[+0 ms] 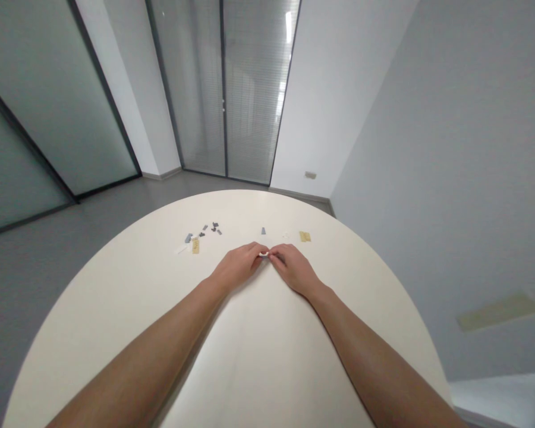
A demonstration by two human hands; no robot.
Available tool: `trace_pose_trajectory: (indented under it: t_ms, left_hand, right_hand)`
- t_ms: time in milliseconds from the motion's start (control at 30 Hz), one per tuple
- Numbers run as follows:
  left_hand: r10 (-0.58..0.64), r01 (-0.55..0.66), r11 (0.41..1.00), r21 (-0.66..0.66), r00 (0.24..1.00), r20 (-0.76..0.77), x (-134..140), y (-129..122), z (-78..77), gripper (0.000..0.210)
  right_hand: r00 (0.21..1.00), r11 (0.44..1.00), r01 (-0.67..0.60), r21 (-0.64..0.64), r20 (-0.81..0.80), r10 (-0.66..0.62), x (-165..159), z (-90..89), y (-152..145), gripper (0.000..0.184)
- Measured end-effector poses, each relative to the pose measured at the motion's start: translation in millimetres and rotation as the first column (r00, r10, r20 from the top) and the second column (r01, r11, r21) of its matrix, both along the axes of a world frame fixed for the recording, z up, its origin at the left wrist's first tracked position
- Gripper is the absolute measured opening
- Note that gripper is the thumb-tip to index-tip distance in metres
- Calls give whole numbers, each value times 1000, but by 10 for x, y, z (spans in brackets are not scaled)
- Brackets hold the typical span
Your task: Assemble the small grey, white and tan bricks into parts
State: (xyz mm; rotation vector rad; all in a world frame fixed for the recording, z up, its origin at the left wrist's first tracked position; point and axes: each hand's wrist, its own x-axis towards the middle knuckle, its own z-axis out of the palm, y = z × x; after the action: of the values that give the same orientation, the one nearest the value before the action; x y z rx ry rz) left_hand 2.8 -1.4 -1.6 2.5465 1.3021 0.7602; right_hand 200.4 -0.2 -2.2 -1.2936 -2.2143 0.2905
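Note:
Over the middle of the white round table [258, 333], my left hand [237, 266] and my right hand [295, 268] meet at the fingertips. Both are closed in a pinch around a small, thin grey piece [264, 256], mostly hidden by the fingers. Just beyond them lies a small grey wedge-shaped piece [263, 231]. Several little grey and dark pieces [214, 226] are scattered to the left, close to a larger grey piece [188, 238].
A tan paper label [195, 246] and a white strip [181, 250] lie on the left. To the right are tiny white pieces [286, 235] and another tan label [305, 236]. The table's far edge curves before a glass partition [249, 107]; a grey wall [463, 178] stands right.

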Motion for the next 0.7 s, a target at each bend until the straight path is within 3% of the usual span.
trace_pose_trajectory:
  t_ms: [167, 700]
  left_hand:
    - [113, -114, 993, -12, 993, -26, -15, 1, -5, 27]
    - [160, -161, 987, -15, 986, -34, -33, 5, 6, 20]
  right_hand:
    - [999, 1000, 11, -27, -38, -12, 10, 3, 10, 18]
    - [997, 999, -25, -46, -68, 22, 18, -5, 21, 15]
